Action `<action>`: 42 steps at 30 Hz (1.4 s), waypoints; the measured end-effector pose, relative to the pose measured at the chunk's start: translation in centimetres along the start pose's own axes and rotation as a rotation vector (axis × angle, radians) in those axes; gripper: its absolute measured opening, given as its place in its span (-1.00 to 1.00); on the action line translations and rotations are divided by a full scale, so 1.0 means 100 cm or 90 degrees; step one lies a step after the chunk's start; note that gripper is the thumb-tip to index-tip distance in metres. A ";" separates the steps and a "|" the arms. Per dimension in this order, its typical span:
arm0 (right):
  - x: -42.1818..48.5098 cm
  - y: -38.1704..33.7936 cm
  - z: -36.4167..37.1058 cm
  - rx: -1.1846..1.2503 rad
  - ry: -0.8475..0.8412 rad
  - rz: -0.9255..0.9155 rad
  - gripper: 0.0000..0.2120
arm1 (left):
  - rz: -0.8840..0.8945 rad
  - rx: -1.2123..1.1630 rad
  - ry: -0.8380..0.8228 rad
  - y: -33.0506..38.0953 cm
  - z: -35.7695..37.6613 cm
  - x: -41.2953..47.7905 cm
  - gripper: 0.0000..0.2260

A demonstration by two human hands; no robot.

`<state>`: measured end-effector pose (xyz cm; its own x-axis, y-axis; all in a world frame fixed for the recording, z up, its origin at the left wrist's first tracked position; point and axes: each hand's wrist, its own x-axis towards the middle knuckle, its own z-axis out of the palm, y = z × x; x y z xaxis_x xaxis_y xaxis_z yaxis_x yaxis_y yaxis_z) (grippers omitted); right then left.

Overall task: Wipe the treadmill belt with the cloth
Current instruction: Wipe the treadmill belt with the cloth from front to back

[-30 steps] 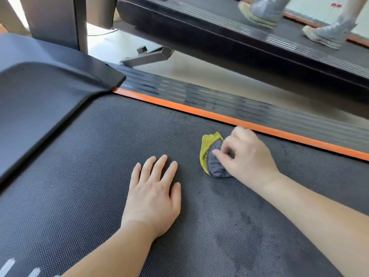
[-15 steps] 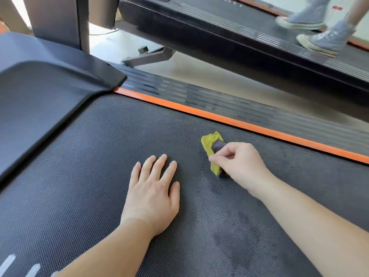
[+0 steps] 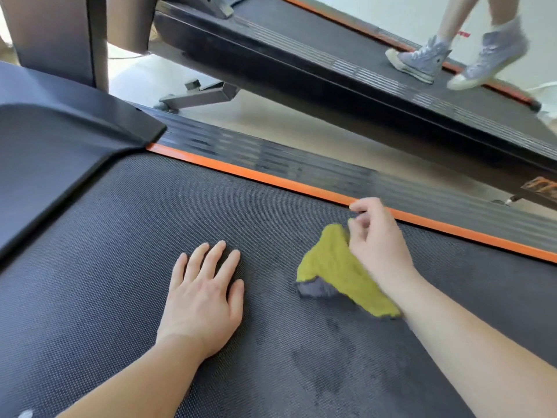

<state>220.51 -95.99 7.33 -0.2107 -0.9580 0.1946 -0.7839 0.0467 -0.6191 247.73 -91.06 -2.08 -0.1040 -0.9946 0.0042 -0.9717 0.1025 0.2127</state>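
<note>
The left hand (image 3: pixel 202 300) lies flat, palm down, on the belt (image 3: pixel 105 282) at lower centre of the frame. Its fingers are straight and only slightly spread, pointing up the frame, and hold nothing.

The right hand (image 3: pixel 379 245) is right of centre, just below the orange strip (image 3: pixel 256 173) that edges the belt. Its fingers are curled in narrow, and it grips the cloth (image 3: pixel 331 267) by its upper part. The hand is blurred, so which fingers pinch the fabric cannot be told.

The cloth is at centre right, between the two hands and apart from the left one. It spreads down and to the left from under the right hand and forearm, yellow-green side up. A grey corner is turned out at its lower left, against the belt. Darker patches mark the belt below the cloth, toward the bottom of the frame.

Above the strip runs a ribbed black side rail (image 3: pixel 301 164), from centre left to the right edge. A dark motor cover (image 3: pixel 60 140) fills the left side, with a post (image 3: pixel 54 34) rising at the upper left.

Across the top a second treadmill (image 3: pixel 301 70) slants down toward the right. On it, at the upper right, another person's feet in pale high-top shoes (image 3: pixel 422 58) stand.
</note>
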 end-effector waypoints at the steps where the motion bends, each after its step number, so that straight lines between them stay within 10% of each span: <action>1: -0.007 0.009 0.001 -0.137 0.009 -0.046 -0.82 | 0.000 0.000 0.003 0.000 0.000 0.000 -0.45; 4: -0.038 0.021 0.007 -0.240 -0.076 -0.250 -0.78 | 0.000 -0.006 0.009 0.000 0.001 0.000 -0.45; 9: -0.080 0.046 0.030 -0.385 -0.442 -0.219 -0.31 | 0.002 -0.007 0.012 -0.001 0.002 0.001 -0.46; 19: 0.001 0.037 0.099 -0.284 -0.085 0.002 -0.49 | 0.005 0.005 0.009 -0.002 0.005 0.001 -0.45; 24: -0.048 -0.002 0.107 -0.084 -0.282 -0.275 -0.40 | 0.008 -0.006 0.023 -0.001 0.006 0.001 -0.46; 29: -0.055 0.003 0.048 -0.117 -0.245 -0.166 -0.09 | 0.009 -0.005 0.027 -0.002 0.006 0.000 -0.47; 35: -0.073 0.027 0.025 -0.176 -0.267 -0.243 -0.83 | 0.009 0.002 0.019 -0.002 0.006 0.001 -0.46; 42: -0.055 -0.023 0.012 0.220 -0.142 -0.024 -0.89 | 0.007 0.004 0.020 -0.002 0.005 0.001 -0.46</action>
<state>224.14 -91.20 6.75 -0.0232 -0.9969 0.0758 -0.5390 -0.0514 -0.8407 247.81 -91.13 -2.65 -0.1088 -0.9934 0.0370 -0.9719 0.1141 0.2060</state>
